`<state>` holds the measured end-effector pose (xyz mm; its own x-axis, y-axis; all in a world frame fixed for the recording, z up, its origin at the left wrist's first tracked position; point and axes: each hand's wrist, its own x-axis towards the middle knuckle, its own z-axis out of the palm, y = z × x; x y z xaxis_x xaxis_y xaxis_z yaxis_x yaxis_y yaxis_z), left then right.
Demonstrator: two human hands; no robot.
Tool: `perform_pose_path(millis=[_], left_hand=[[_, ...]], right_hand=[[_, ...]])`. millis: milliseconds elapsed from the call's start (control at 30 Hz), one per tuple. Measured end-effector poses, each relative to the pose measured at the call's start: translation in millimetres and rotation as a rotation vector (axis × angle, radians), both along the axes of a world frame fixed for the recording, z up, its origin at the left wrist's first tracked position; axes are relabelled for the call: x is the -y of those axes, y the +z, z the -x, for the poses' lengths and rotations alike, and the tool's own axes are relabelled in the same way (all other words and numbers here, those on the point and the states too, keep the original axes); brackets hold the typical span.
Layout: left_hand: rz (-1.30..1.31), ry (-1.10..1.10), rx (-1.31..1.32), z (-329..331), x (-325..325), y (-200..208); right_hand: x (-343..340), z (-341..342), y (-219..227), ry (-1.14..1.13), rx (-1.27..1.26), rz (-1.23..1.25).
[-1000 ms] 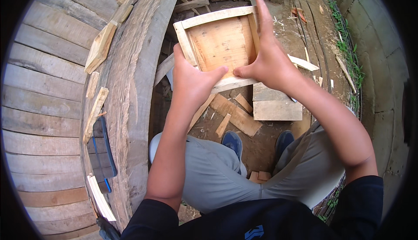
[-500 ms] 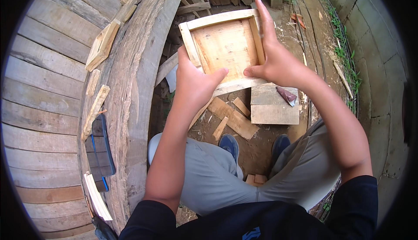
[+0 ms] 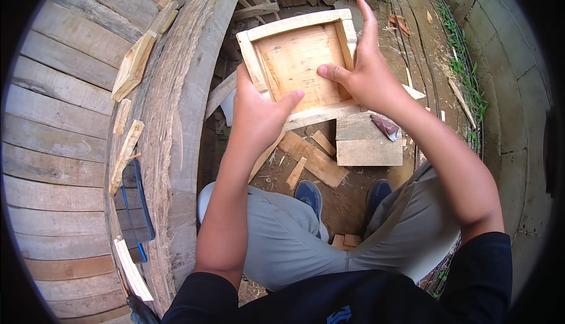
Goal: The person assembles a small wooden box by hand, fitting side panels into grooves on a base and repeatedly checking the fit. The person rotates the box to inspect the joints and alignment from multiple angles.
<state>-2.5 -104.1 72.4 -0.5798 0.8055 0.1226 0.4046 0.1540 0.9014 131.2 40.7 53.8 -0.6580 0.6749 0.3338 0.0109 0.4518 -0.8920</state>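
Observation:
A shallow, pale wooden box (image 3: 303,53) with a raised frame is held up in front of me, its hollow side facing me. My left hand (image 3: 262,103) grips its lower left corner, the thumb resting over the bottom rail and the fingers hidden behind. At the right side my right hand (image 3: 371,77) holds the frame, with its thumb laid on the inner panel and one finger pointing up along the outer edge. Below the box stands a wooden block (image 3: 369,147), on which lies a crumpled dark brown piece (image 3: 384,127), perhaps sandpaper.
To my left runs a thick rough beam (image 3: 176,118) beside a plank floor (image 3: 59,171). On it lie a small wooden piece (image 3: 134,66), wood strips (image 3: 126,156) and a dark phone-like slab (image 3: 134,212). Wood offcuts (image 3: 315,159) litter the dirt. A concrete block wall (image 3: 500,106) rises on the right.
My right thumb has moved up and inward from the lower rail onto the inner panel. The box has shifted slightly left and turned a little.

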Motion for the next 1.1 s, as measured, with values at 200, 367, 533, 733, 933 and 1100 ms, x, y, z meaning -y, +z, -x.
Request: perform_pose_path(millis=[200, 367, 533, 733, 933, 1100], left_hand=[[-0.007, -0.074, 0.034, 5, 0, -7], [0.014, -0.126, 0.095, 5, 0, -7], [0.047, -0.086, 0.251, -2, 1, 8], [-0.079, -0.108, 0.318, -5, -1, 12], [-0.165, -0.062, 0.449, -2, 0, 18], [-0.17, -0.028, 0.439, -3, -1, 17]], right_hand=[[-4, -1, -2, 0.043, 0.023, 0.194], [0, -4, 8, 0.057, -0.005, 0.319], [-3, -7, 11, 0.024, 0.066, 0.384], [-7, -8, 16, -0.032, 0.155, 0.436], [-8, -7, 16, -0.029, 0.147, 0.371], [-8, -7, 14, -0.038, 0.127, 0.335]])
